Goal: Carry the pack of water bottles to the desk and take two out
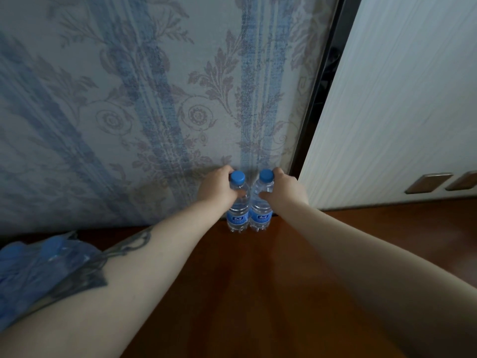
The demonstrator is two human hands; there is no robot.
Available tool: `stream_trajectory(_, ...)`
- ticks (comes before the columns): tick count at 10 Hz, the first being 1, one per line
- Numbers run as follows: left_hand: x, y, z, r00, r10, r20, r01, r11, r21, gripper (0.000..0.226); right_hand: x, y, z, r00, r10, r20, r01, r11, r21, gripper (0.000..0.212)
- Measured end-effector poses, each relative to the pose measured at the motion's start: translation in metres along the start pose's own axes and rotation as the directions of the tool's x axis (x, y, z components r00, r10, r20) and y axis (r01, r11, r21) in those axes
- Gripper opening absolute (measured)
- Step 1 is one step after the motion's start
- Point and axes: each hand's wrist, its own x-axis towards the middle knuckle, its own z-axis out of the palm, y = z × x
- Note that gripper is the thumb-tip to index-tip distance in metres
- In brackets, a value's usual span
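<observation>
Two clear water bottles with blue caps and blue labels stand upright side by side at the far edge of the brown wooden desk [258, 280], against the wall. My left hand [215, 188] grips the upper part of the left bottle [237, 210]. Around the neck of the right bottle [261, 210] my right hand [284, 189] is closed. The two bottles touch each other. The pack of water bottles [36, 270], wrapped in blue plastic film, lies at the desk's left edge, partly hidden by my left forearm.
A wall with blue and grey floral wallpaper [154, 99] rises right behind the bottles. A white cabinet door [400, 112] with metal handles stands at the right, with a dark gap beside it.
</observation>
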Motion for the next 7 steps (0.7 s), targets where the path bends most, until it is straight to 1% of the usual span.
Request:
stream_trajectory(1, -0.002, 0.001, 0.000, 1.000, -0.015, 0.004, 0.015, 1.000, 0.001, 0.046, -0.002, 0.000, 0.001, 1.000, -0.002, 0.001, 0.002, 1.000, -0.015, 0.054)
stream_trajectory(2, -0.004, 0.008, -0.003, 0.999, -0.024, 0.031, 0.021, 0.995, 0.093, 0.045, -0.006, -0.004, 0.000, 0.999, 0.009, 0.031, -0.007, 0.998, -0.066, 0.051)
stream_trajectory(3, -0.005, 0.011, -0.013, 0.980, -0.083, 0.179, 0.043, 0.975, 0.218, 0.050, -0.012, -0.005, -0.005, 0.991, 0.072, 0.114, -0.058, 0.991, -0.122, 0.053)
stream_trajectory(4, -0.018, 0.005, -0.031, 0.910, -0.199, 0.362, 0.081, 0.945, 0.316, 0.022, -0.022, -0.003, -0.015, 0.972, 0.100, 0.214, -0.041, 0.963, -0.267, 0.051)
stream_trajectory(5, -0.036, -0.014, -0.042, 0.874, -0.247, 0.419, 0.101, 0.935, 0.341, 0.018, -0.037, -0.003, -0.022, 0.937, 0.099, 0.335, 0.048, 0.914, -0.403, 0.035)
stream_trajectory(6, -0.051, -0.028, -0.051, 0.856, -0.305, 0.416, 0.157, 0.922, 0.353, 0.047, -0.051, -0.003, -0.026, 0.932, 0.125, 0.341, 0.040, 0.898, -0.438, 0.024)
stream_trajectory(7, -0.060, -0.039, -0.060, 0.856, -0.340, 0.390, 0.177, 0.900, 0.398, 0.048, -0.065, -0.004, -0.023, 0.940, 0.109, 0.323, 0.044, 0.902, -0.430, 0.021)
